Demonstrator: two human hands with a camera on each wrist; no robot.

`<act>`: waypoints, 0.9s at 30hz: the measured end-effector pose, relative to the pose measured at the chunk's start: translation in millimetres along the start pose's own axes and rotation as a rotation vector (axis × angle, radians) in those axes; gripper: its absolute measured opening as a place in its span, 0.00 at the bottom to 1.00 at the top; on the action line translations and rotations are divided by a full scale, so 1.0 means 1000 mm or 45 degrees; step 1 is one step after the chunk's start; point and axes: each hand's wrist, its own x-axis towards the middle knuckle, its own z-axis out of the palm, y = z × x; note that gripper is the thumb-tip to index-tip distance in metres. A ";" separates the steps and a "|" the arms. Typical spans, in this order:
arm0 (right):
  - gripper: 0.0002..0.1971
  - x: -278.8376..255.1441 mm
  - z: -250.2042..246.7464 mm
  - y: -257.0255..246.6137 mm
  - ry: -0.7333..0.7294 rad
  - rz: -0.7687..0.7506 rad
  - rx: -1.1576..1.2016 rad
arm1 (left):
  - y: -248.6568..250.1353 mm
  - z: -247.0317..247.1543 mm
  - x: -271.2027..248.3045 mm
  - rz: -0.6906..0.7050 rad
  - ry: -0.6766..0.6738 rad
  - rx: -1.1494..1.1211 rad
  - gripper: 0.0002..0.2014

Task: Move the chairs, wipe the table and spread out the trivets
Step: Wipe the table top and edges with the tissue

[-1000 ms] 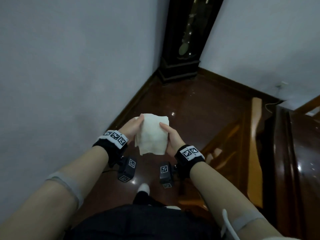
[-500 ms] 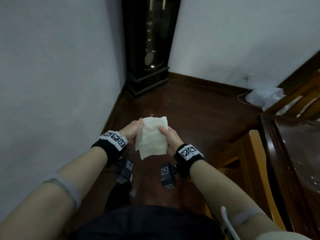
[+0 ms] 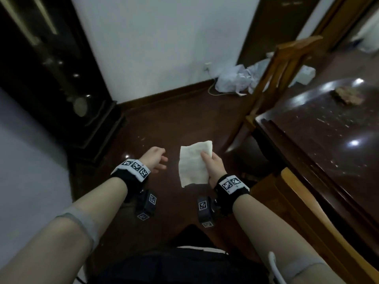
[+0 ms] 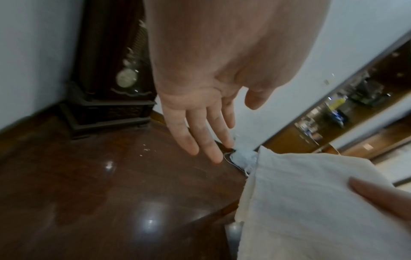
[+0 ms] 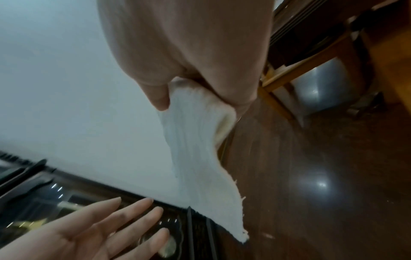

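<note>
A folded white cloth (image 3: 192,163) hangs in front of me, pinched at its right edge by my right hand (image 3: 212,165). In the right wrist view the thumb and fingers clamp the cloth (image 5: 200,140) near its top. My left hand (image 3: 156,160) is off the cloth, a short gap to its left, fingers straight and spread (image 4: 200,133). The dark glossy table (image 3: 328,136) stands at the right with crumbs on it and a brownish trivet pile (image 3: 348,96) far back. One wooden chair (image 3: 283,78) stands at the table's far end, another chair (image 3: 307,212) beside my right arm.
A tall dark grandfather clock (image 3: 51,78) fills the left corner. Crumpled white plastic bags (image 3: 238,78) and a cable lie on the floor by the far wall. A metal pot (image 5: 318,88) sits under the far chair. Dark wooden floor (image 3: 174,124) lies ahead.
My left hand has let go of the cloth and moved left; only the right hand holds it. My view has swung right, bringing the table and far chair into sight.
</note>
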 end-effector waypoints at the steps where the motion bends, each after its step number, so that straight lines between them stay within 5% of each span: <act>1: 0.06 0.009 -0.005 -0.006 0.070 0.004 0.015 | 0.013 0.007 0.015 0.004 -0.050 0.050 0.14; 6: 0.10 0.082 -0.042 -0.043 0.434 0.016 -0.007 | 0.089 0.057 0.084 0.086 -0.293 0.308 0.11; 9: 0.18 0.132 -0.067 -0.073 0.554 0.038 0.031 | 0.138 0.086 0.121 0.112 -0.388 0.423 0.13; 15: 0.18 0.203 -0.124 -0.138 0.744 0.061 0.159 | 0.233 0.131 0.190 0.139 -0.514 0.660 0.18; 27: 0.08 0.247 -0.240 -0.169 1.305 0.131 0.577 | 0.354 0.298 0.288 0.430 -0.785 1.160 0.13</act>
